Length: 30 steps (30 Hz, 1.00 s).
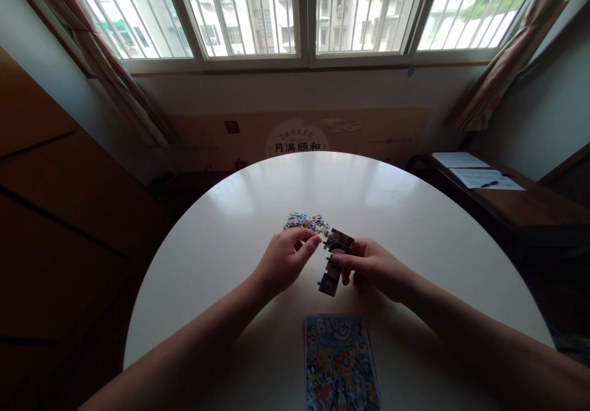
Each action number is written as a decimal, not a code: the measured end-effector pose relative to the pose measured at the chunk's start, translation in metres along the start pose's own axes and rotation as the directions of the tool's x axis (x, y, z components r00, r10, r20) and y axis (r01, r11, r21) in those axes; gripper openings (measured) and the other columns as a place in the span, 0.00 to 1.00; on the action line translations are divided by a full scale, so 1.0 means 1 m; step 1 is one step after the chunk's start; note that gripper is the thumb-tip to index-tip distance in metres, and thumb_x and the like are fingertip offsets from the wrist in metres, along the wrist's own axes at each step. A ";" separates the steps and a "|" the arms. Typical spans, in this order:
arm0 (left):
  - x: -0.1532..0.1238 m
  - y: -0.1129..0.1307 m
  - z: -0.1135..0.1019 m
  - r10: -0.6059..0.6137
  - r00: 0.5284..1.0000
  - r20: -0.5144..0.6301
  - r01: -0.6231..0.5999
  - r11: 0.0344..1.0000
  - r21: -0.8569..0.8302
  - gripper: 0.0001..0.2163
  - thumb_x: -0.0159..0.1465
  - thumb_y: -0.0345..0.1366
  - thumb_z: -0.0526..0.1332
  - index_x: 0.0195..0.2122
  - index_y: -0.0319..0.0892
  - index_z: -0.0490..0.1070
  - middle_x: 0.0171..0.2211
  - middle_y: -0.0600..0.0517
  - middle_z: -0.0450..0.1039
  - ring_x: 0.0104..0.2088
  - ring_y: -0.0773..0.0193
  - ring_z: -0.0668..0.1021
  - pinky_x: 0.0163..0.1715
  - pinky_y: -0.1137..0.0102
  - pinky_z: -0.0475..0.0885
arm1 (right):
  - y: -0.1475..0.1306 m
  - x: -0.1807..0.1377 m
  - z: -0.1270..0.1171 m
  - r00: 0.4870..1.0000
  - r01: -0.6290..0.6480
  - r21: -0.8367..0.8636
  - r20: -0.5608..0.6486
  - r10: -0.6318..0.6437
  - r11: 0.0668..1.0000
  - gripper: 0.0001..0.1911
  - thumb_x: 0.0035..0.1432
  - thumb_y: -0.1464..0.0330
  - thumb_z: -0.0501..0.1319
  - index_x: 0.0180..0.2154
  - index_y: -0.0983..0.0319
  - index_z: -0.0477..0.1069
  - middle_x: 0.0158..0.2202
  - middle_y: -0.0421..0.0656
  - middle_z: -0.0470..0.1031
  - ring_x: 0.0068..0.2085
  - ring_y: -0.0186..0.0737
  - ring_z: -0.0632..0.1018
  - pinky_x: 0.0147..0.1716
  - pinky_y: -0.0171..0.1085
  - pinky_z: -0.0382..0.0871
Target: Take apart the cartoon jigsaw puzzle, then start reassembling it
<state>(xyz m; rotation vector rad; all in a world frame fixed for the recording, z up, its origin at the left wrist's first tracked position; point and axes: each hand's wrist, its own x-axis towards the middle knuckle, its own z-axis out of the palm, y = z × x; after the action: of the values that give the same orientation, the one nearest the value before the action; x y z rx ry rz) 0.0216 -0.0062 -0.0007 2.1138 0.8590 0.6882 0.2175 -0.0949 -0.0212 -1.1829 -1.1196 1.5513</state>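
Observation:
My right hand [364, 262] grips a strip of joined jigsaw puzzle pieces [329, 284], thumb on top, holding it tilted above the table. The strip is dark with several colours, and knobs stick out along its left side. Just left of its upper end is my left hand [295, 251], thumb and forefinger pinched together; whatever lies between them is too small to name. Behind my left hand lies a pile of loose puzzle pieces [306, 220], partly hidden by the fingers. Closer to me, a colourful picture sheet [342, 365] marked "BLUEY" rests flat on the table.
The round white table [207, 233] fills the middle of the view. On the right, a wooden side table [534, 205] carries papers [483, 179] and a pen [489, 184]. A wooden cabinet [59, 227] stands left, and barred windows [359, 11] are at the back.

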 end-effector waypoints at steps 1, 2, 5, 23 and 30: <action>0.000 0.000 0.001 -0.024 0.999 0.038 0.026 0.998 -0.051 0.14 0.67 0.45 0.58 0.36 0.40 0.76 0.25 0.52 0.72 0.26 0.65 0.72 0.28 0.70 0.65 | 0.000 -0.001 0.001 1.000 -0.007 -0.008 0.021 0.007 1.000 0.23 0.52 0.54 0.70 0.37 0.67 0.73 0.34 0.47 0.77 0.27 0.30 0.74 0.16 0.25 0.66; 0.000 0.001 0.001 -0.039 0.996 0.079 0.047 0.994 -0.102 0.15 0.67 0.46 0.57 0.34 0.40 0.75 0.23 0.54 0.70 0.24 0.66 0.71 0.27 0.71 0.64 | -0.001 -0.001 0.001 0.999 -0.017 -0.012 0.044 0.017 1.000 0.22 0.53 0.54 0.70 0.38 0.67 0.73 0.33 0.46 0.77 0.26 0.30 0.74 0.16 0.25 0.66; 0.000 0.002 0.001 -0.029 0.983 0.181 0.071 0.970 -0.231 0.17 0.67 0.48 0.57 0.28 0.40 0.71 0.20 0.55 0.66 0.23 0.68 0.69 0.26 0.72 0.63 | -0.002 -0.004 0.004 0.993 -0.054 0.012 0.103 0.053 0.998 0.22 0.54 0.54 0.70 0.40 0.66 0.73 0.30 0.42 0.74 0.24 0.28 0.73 0.16 0.24 0.65; 0.001 0.001 0.014 -0.112 0.966 0.232 0.199 0.895 -0.399 0.15 0.63 0.46 0.60 0.26 0.41 0.66 0.20 0.56 0.65 0.19 0.71 0.65 0.21 0.74 0.59 | -0.001 0.002 0.014 0.997 -0.049 0.152 -0.043 0.056 0.987 0.27 0.56 0.48 0.66 0.42 0.64 0.71 0.26 0.36 0.61 0.19 0.22 0.60 0.09 0.22 0.56; 0.001 -0.002 0.015 -0.115 0.966 0.230 0.200 0.898 -0.392 0.15 0.64 0.47 0.60 0.27 0.41 0.66 0.20 0.56 0.65 0.18 0.71 0.64 0.19 0.75 0.57 | 0.003 0.004 0.011 0.995 -0.073 0.215 -0.045 0.085 0.974 0.25 0.56 0.50 0.67 0.41 0.64 0.69 0.24 0.34 0.61 0.17 0.21 0.57 0.09 0.23 0.54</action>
<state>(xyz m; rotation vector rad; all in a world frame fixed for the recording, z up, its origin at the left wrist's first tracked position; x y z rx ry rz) 0.0319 -0.0111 -0.0110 1.6772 0.6933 0.5061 0.2055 -0.0934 -0.0232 -1.1275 -0.8553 1.6453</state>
